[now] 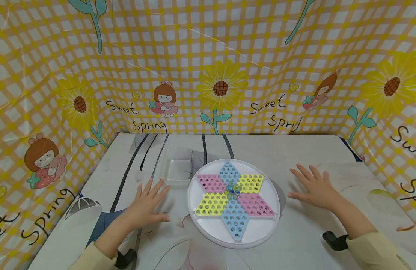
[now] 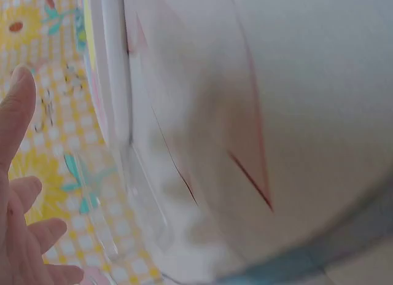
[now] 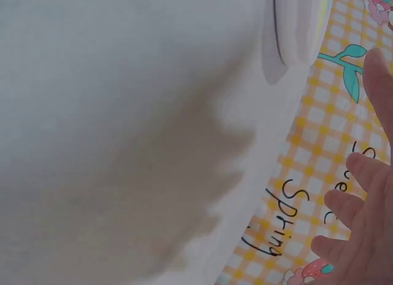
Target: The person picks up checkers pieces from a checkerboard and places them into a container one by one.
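Note:
A round white Chinese checkers board with a pink, yellow and blue star lies on the table. Several glass marbles cluster at the star's centre. My left hand is spread to the left of the board, fingers apart and holding nothing. To the board's right, my right hand is likewise spread with nothing in it. A clear plastic box stands just beyond the left fingertips. In the left wrist view, the fingers extend at the left edge; in the right wrist view, fingers extend at the right.
The white table carries dark line and flower prints. A yellow checked cloth with sunflowers and cartoon girls hangs round its back and sides. Black wrist straps show at the sleeves.

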The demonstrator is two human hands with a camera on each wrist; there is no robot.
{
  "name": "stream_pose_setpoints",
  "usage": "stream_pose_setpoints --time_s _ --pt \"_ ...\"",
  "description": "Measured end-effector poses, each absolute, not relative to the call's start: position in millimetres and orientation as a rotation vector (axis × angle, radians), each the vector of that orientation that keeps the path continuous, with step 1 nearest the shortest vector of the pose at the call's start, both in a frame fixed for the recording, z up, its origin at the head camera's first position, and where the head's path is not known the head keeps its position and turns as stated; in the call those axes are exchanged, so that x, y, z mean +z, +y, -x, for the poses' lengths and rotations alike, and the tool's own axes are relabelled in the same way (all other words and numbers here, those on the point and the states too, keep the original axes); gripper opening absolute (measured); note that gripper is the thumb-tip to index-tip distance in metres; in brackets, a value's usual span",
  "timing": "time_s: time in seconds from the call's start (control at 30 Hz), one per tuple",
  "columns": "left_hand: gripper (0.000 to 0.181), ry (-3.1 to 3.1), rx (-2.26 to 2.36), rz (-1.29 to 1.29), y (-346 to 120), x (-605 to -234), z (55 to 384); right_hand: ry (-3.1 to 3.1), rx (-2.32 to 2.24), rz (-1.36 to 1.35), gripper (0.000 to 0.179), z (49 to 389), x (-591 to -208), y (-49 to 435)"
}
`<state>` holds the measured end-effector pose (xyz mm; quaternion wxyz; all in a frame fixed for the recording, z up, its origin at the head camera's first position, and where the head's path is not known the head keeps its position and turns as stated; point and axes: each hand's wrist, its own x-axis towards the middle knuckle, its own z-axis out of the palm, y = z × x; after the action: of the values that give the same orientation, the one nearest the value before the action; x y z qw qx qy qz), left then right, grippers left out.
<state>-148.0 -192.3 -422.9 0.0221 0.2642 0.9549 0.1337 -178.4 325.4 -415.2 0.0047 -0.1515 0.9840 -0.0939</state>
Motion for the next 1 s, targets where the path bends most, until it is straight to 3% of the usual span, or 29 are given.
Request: stream_pose_setpoints --time_s 0.37,1.0 --pt "0.078 2.780 0.340 -1.025 -160 -417 138 3.023 -0.380 0.545 0.078 191 -401 302" --pt "0.076 2.581 0.228 -1.006 -142 -419 129 2.998 -0.445 0.744 0.065 207 -395 263"
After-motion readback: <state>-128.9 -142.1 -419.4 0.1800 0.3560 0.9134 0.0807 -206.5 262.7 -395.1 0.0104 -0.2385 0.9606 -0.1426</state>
